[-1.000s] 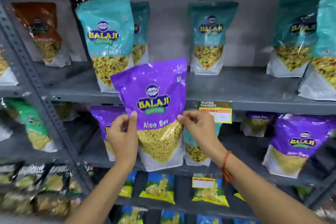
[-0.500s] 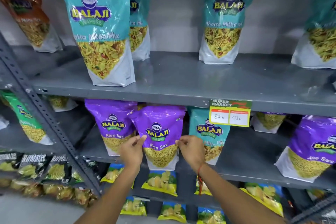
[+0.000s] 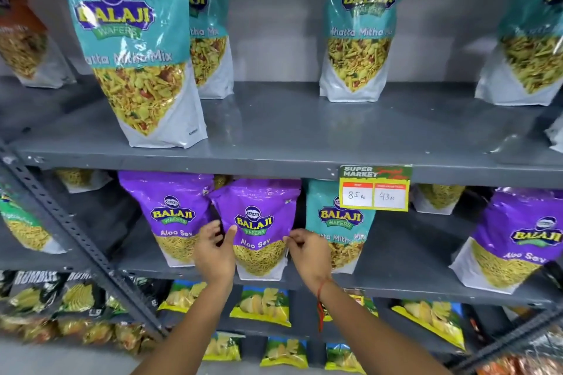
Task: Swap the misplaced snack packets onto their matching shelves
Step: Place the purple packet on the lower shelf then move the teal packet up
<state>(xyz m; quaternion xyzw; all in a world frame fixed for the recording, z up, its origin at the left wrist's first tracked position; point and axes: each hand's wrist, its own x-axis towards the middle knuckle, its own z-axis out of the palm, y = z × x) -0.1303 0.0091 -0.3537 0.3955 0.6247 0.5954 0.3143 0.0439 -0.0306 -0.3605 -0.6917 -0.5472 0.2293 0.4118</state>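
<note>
The purple Aloo Sev packet (image 3: 258,228) stands upright on the middle shelf (image 3: 405,259), between another purple packet (image 3: 170,216) on its left and a teal Khatta Mitha Mix packet (image 3: 338,222) on its right. The left hand (image 3: 214,250) and right hand (image 3: 309,254) flank it at its lower edges, fingers loosely curled and touching its sides rather than clamping it, so this looks like the setting-down step. The teal packet seems misplaced among the purple; next it likely needs gripping and lifting to the upper shelf (image 3: 304,137), where teal packets stand.
</note>
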